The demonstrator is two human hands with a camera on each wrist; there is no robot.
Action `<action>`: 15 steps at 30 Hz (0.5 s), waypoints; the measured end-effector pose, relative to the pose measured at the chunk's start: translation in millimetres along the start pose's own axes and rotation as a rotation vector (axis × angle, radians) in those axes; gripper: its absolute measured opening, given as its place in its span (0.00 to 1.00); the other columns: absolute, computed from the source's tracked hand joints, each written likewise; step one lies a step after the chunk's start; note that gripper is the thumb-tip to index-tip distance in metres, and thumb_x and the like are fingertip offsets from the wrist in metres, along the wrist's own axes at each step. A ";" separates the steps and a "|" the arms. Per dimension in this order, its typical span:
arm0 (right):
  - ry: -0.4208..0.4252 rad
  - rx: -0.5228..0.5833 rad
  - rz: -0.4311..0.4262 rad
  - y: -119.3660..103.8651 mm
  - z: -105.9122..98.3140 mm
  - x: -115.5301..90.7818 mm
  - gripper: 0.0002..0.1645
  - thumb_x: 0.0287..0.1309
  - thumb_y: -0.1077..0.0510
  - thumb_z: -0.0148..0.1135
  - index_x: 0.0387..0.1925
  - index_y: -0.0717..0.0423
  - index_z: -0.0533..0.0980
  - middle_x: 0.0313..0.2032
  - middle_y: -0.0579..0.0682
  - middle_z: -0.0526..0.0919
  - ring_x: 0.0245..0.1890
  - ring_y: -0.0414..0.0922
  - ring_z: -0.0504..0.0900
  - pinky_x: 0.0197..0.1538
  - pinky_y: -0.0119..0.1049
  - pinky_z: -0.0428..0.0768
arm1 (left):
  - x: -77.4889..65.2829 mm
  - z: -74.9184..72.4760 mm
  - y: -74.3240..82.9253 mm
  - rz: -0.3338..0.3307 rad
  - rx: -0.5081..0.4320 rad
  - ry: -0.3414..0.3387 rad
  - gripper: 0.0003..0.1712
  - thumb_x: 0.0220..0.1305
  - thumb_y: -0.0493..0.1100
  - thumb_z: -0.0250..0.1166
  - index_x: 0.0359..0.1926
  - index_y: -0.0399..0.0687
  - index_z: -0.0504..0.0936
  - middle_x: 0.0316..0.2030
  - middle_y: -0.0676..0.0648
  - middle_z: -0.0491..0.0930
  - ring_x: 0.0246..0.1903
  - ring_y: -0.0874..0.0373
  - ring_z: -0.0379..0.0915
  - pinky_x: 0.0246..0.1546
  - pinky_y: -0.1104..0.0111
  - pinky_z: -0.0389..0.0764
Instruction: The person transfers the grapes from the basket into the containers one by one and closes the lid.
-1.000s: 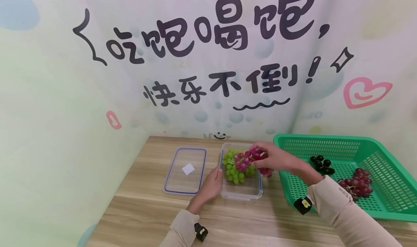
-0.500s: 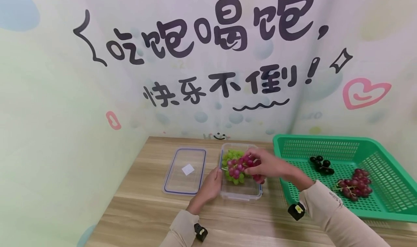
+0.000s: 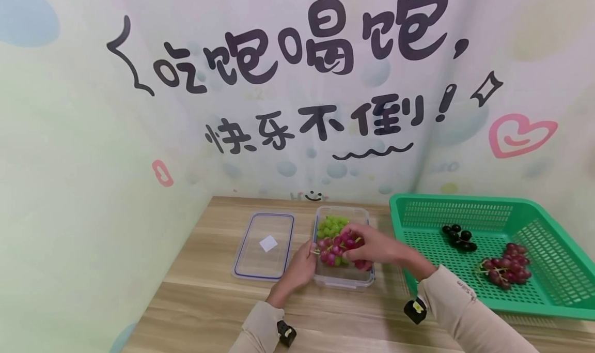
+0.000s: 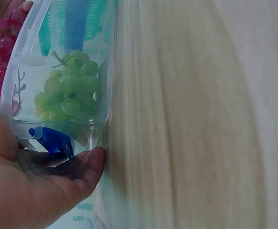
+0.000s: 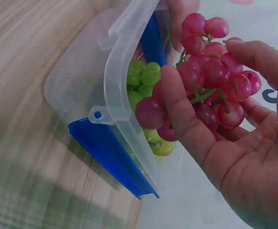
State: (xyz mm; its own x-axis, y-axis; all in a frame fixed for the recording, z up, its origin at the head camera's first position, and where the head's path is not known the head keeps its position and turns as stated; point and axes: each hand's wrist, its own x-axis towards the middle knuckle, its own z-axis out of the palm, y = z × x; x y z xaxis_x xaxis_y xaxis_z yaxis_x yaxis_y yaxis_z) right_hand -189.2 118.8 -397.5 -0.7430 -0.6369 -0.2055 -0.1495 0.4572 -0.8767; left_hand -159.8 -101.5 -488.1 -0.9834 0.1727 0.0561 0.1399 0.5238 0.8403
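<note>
My right hand (image 3: pixel 375 245) holds a bunch of red grapes (image 3: pixel 331 250) over the clear plastic container (image 3: pixel 341 280). In the right wrist view, the fingers and thumb curl round the bunch (image 5: pixel 217 71), just above the container's rim. Green grapes (image 3: pixel 332 225) lie inside the container, partly hidden by the red bunch. My left hand (image 3: pixel 301 265) grips the container's left side. Seen from the left wrist, that hand (image 4: pixel 43 179) is at the rim and outer wall, around a blue latch (image 4: pixel 55 140).
A clear lid with a blue seal (image 3: pixel 262 266) lies flat to the left of the container. On the right, a green basket (image 3: pixel 465 197) holds black grapes (image 3: pixel 459 237) and another red bunch (image 3: pixel 506 266). A printed cloth (image 3: pixel 288 110) hangs behind the wooden table (image 3: pixel 209 301).
My right hand has moved left and toward me with the red grapes, lowering them over the green ones. The left hand stays on the container.
</note>
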 end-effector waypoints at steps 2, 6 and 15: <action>0.001 0.002 0.006 1.3 2.0 1.5 0.16 0.62 0.59 0.66 0.49 0.55 0.72 0.41 0.57 0.78 0.25 0.46 0.81 0.29 0.40 0.83 | -1.0 0.3 -0.3 0.007 0.001 0.002 0.17 0.74 0.35 0.41 0.53 0.36 0.73 0.51 0.34 0.76 0.53 0.41 0.74 0.55 0.46 0.75; 0.007 -0.010 0.020 1.3 6.8 4.5 0.16 0.61 0.59 0.67 0.48 0.54 0.73 0.42 0.57 0.78 0.26 0.47 0.81 0.28 0.41 0.83 | -2.5 0.4 -0.7 0.009 0.002 -0.001 0.21 0.74 0.35 0.40 0.61 0.33 0.70 0.60 0.28 0.72 0.63 0.34 0.67 0.62 0.43 0.68; 0.027 -0.110 -0.006 -1.0 13.4 8.6 0.17 0.60 0.60 0.68 0.48 0.56 0.73 0.38 0.54 0.80 0.26 0.46 0.81 0.27 0.37 0.81 | -3.3 -0.2 1.6 0.004 0.001 0.004 0.24 0.78 0.40 0.38 0.66 0.31 0.66 0.62 0.26 0.69 0.66 0.32 0.62 0.65 0.43 0.65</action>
State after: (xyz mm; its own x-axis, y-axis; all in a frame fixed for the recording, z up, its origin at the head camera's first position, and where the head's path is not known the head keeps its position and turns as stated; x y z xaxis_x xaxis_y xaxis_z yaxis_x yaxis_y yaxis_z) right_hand -186.6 104.6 -404.2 -0.7588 -0.6237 -0.1878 -0.2231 0.5197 -0.8247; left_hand -156.4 -101.5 -486.9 -0.9833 0.1716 0.0614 0.1439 0.5241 0.8394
